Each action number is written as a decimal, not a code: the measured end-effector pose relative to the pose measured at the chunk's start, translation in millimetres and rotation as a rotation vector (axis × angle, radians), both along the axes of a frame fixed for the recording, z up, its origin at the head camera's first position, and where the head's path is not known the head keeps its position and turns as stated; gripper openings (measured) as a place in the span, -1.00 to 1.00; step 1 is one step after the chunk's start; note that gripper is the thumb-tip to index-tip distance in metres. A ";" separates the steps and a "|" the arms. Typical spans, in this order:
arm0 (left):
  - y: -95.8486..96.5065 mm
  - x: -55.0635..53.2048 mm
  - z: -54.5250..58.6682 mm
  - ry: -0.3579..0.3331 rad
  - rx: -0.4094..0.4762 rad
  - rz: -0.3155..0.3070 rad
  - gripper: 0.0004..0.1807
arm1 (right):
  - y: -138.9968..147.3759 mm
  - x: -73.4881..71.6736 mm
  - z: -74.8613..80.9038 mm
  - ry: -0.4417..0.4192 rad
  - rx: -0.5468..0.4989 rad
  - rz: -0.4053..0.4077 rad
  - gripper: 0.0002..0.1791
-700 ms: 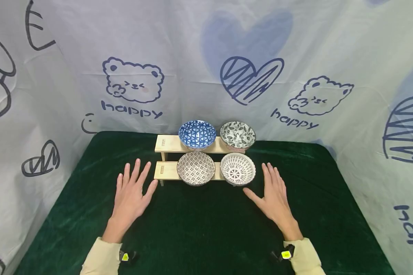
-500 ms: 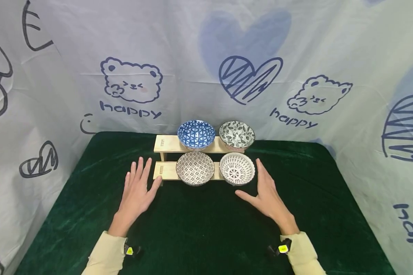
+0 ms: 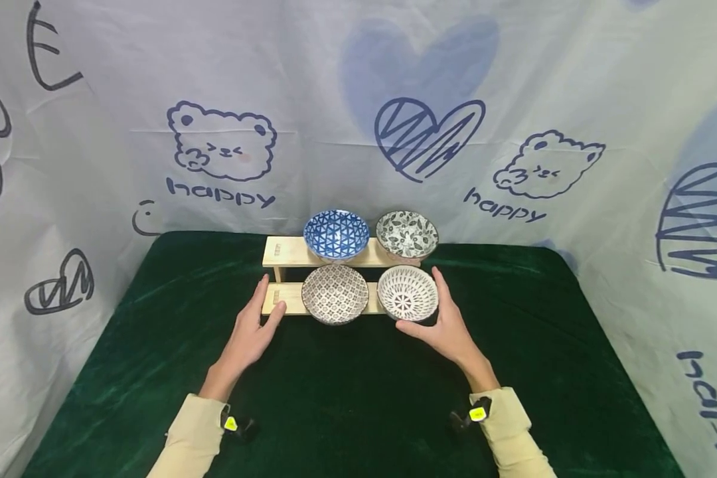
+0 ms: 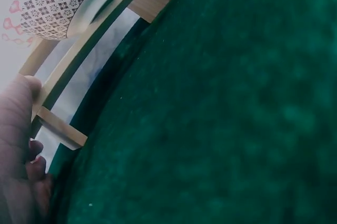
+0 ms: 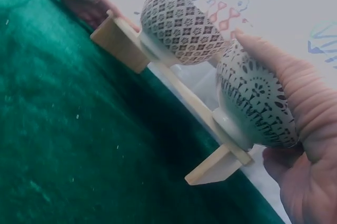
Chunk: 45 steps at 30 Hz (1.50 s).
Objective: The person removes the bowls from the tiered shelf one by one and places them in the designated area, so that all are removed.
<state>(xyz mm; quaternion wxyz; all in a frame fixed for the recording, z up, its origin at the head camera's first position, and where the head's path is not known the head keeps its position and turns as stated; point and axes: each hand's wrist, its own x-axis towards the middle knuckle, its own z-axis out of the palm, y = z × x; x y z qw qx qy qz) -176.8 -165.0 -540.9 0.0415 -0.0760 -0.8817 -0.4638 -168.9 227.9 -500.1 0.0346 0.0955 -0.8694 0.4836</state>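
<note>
while head shows inside white bowl | right wrist reveals its foot

Pale whitish cloth hangs across the back and down both sides, faintly creased — its print shows outlined bears, scribbled hearts, a solid blue heart and "happy" lettering. Dark green, velvety fabric spreads below — softly lit.
</note>
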 end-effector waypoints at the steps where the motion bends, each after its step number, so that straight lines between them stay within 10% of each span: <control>1: -0.7 0.4 -1.2 0.012 0.016 0.013 -0.16 | -0.8 -0.1 -0.2 0.002 -0.018 0.003 0.38; 12: -1.4 4.1 -8.6 0.062 0.204 0.090 -0.23 | -5.0 -3.6 -2.1 -0.025 -0.214 0.062 0.31; 45: -0.3 -0.5 -10.5 0.075 0.193 0.088 -0.23 | -7.1 -1.8 -4.5 -0.003 -0.272 0.014 0.26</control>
